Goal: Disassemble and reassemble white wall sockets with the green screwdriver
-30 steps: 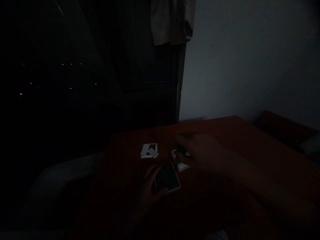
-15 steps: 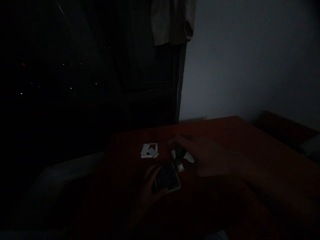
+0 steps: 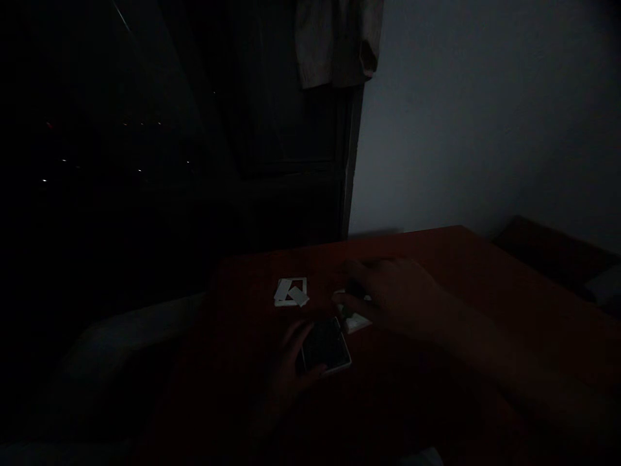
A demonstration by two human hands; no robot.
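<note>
My left hand (image 3: 290, 364) is wrapped round the left side of a dark, square, shallow box (image 3: 326, 348) with a pale rim, its thumb along the near edge. The box rests on the reddish-brown table. Just beyond it, my right hand (image 3: 395, 292) reaches in from the right with curled fingers over a white piece with green on it (image 3: 356, 321). Something dark shows between that hand's thumb and fingers, but the dim light hides what it is. Left of the right hand lies a white square frame (image 3: 305, 287) with two white strips (image 3: 297, 296) across it.
The table (image 3: 436, 249) stands against a pale wall (image 3: 460, 129) and a dark window (image 3: 121, 149) with small lights beyond. Cloth (image 3: 334, 45) hangs above the window's lower corner. A whitish thing (image 3: 429, 457) shows at the bottom edge. The room is very dark.
My right hand has turned and curled, its thumb now lower over the white and green piece. More of the white shows below it. My left hand and the box have stayed put.
</note>
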